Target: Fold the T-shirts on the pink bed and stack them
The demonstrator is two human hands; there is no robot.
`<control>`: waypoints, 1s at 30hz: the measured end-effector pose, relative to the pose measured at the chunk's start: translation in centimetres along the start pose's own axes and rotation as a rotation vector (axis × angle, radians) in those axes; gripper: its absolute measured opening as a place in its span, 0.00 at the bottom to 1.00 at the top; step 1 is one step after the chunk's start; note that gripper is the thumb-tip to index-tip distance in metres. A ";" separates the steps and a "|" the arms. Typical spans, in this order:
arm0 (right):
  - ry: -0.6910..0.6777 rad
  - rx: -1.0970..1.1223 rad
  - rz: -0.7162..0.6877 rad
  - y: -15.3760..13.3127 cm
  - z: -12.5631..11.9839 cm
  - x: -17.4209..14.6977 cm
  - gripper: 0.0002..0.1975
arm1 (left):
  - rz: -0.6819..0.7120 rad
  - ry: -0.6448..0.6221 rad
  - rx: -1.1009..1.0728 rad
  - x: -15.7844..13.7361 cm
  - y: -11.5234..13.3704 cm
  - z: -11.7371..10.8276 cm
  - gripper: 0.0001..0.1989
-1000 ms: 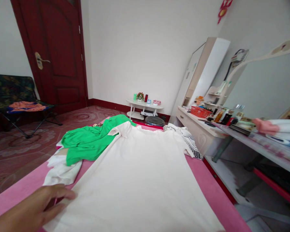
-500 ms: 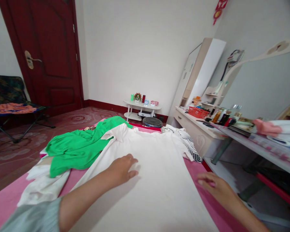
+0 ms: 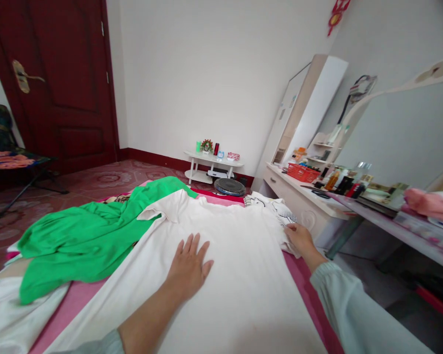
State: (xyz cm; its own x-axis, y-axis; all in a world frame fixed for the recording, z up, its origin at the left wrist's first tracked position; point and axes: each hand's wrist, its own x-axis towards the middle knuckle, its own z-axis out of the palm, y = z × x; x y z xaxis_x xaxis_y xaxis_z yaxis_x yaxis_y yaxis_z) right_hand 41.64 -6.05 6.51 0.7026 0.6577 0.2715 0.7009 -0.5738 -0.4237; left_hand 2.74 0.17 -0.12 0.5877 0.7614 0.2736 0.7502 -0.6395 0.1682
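Observation:
A white T-shirt point(image 3: 236, 275) lies spread out on the pink bed cover point(image 3: 84, 300), its neckline toward the far end. My left hand point(image 3: 190, 268) rests palm down on the shirt's chest with the fingers spread. At the shirt's right sleeve, my right hand point(image 3: 301, 242) has its thumb and fingers closed on the cloth. Just beyond that sleeve is a white garment with a black pattern point(image 3: 271, 204). Left of the T-shirt, a crumpled green garment point(image 3: 92, 241) lies partly over other pale clothes point(image 3: 18, 314).
To the right stand a white dressing table point(image 3: 306, 196) with bottles and a red basket point(image 3: 302, 172), and a grey-topped table point(image 3: 376, 219). Beyond the bed are a low white table point(image 3: 214, 158) and a round dark object point(image 3: 229, 187). A folding chair point(image 3: 18, 162) stands left.
My left hand has flattened onto the shirt with fingers spread. My right hand has moved forward from beside the shirt's edge and closed on the right sleeve. The view has shifted slightly.

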 end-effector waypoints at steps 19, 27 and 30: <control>-0.020 -0.200 -0.335 -7.7 3.1 -3.6 0.15 | -0.010 0.010 -0.051 0.1 -0.3 0.5 0.27; -0.073 -0.380 -0.417 -8.8 3.4 -4.6 0.16 | -0.007 0.018 -0.053 0.1 -0.4 0.5 0.27; -0.066 -0.415 -0.550 -9.9 1.6 -5.0 0.12 | -0.010 0.016 -0.055 0.1 -0.4 0.5 0.27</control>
State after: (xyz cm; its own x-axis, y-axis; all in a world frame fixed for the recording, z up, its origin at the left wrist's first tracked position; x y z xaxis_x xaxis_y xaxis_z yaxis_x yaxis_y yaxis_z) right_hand 31.01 -2.86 7.92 0.2323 0.9273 0.2935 0.9513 -0.2795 0.1301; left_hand 2.69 0.54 -0.65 0.5748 0.7662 0.2872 0.7380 -0.6370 0.2226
